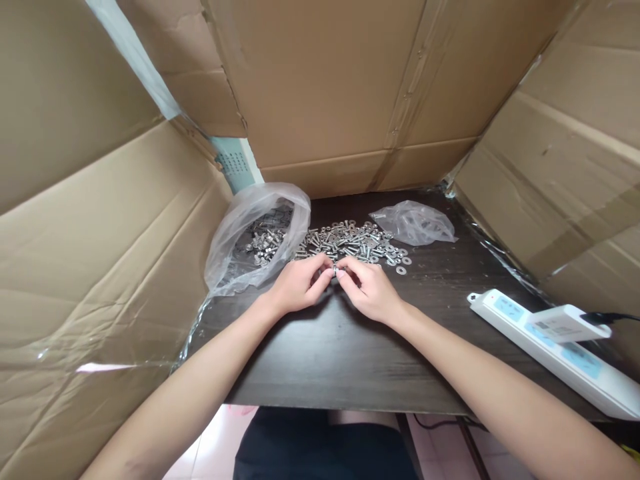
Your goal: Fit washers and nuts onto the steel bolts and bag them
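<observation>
My left hand (305, 283) and my right hand (369, 287) meet at the middle of the dark table. Between their thumbs and fingertips they pinch a small silver metal fastener (335, 269). It is mostly covered by the fingers, so whether it is a bolt, nut or washer is unclear. Just beyond the fingertips lies a loose pile of bolts (345, 239), with flat washers (401, 271) scattered along its right side. To the left, an open clear plastic bag (225, 253) contains more small silver hardware (267, 243).
A crumpled clear plastic bag (417, 223) lies at the back right. On the right stands a white power strip (545, 347) with a white adapter (567, 323) and black cable. Cardboard walls (340, 87) enclose the dark table (350, 367) at the left, back and right.
</observation>
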`<state>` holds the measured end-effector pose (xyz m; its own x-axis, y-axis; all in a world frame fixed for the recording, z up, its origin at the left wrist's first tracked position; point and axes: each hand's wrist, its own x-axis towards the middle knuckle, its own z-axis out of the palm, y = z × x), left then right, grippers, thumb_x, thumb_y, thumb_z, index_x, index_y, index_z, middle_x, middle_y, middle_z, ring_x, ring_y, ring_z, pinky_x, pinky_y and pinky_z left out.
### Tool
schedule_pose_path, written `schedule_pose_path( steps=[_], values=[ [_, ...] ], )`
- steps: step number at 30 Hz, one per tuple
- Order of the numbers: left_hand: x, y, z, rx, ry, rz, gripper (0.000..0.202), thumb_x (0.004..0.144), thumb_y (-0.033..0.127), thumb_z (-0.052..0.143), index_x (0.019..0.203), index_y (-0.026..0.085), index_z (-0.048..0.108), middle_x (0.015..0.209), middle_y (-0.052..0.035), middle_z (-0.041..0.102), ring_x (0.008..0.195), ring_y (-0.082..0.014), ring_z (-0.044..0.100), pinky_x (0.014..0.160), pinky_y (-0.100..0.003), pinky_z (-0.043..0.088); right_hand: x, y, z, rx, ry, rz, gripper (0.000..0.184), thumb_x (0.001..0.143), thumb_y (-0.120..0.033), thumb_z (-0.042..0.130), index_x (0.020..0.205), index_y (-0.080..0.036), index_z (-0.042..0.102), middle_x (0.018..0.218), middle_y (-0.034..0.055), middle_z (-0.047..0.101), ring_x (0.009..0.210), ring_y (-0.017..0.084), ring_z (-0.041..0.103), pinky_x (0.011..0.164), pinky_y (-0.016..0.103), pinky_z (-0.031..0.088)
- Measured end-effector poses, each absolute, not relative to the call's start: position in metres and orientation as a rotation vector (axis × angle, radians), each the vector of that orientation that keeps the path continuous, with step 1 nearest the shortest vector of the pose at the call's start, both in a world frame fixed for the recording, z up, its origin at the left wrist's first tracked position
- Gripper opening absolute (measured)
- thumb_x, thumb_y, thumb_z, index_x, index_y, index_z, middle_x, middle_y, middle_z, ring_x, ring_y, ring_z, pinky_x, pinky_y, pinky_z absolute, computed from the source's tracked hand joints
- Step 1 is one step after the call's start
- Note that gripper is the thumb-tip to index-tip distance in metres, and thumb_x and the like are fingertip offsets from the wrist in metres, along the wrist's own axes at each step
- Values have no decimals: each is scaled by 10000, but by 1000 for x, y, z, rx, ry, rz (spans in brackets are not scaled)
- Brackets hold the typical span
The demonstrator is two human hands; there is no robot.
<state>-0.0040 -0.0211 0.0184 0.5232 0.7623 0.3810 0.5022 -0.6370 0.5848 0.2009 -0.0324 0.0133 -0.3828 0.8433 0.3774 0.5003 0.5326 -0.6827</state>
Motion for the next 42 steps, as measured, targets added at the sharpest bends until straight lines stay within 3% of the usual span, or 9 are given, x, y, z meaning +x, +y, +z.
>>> schedule_pose_path(
  steps=[11,17,26,37,42],
  values=[
    [-3,-22,19,2307,1035,905,152,981,310,542,1045,184,596,802,7,679,613,-114,624,628,-240,480,200,-32,11,-1085,-2044,579,152,992,-307,468,950,-209,576,670,-18,584,562,149,512,599,278,355],
    [-2,-23,17,2325,978,980,362,890,263,652,1240,203,578,1012,-15,691,609,-88,655,611,-224,515,200,-32,10,-1083,-2042,586,160,1006,-302,453,953,-210,572,740,9,634,620,164,563,638,282,382],
    [-3,-20,15,2422,957,1058,203,932,267,643,1119,188,641,1005,-32,688,609,-78,606,608,-220,507,201,-32,10,-1102,-2056,599,184,1016,-297,438,957,-211,589,775,19,655,651,174,590,663,288,392],
    [0,-22,16,2385,1018,1006,214,896,279,665,1082,189,611,983,-13,697,587,-76,636,586,-217,491,201,-32,10,-1115,-2052,600,191,1011,-307,444,968,-206,601,745,16,648,619,169,571,644,288,382],
    [-1,-20,14,2380,1048,971,170,886,269,666,1034,203,613,882,21,692,580,-80,626,587,-208,475,199,-32,11,-1088,-2063,628,182,1002,-305,446,935,-210,586,702,-2,611,593,158,541,626,281,369]
  ],
)
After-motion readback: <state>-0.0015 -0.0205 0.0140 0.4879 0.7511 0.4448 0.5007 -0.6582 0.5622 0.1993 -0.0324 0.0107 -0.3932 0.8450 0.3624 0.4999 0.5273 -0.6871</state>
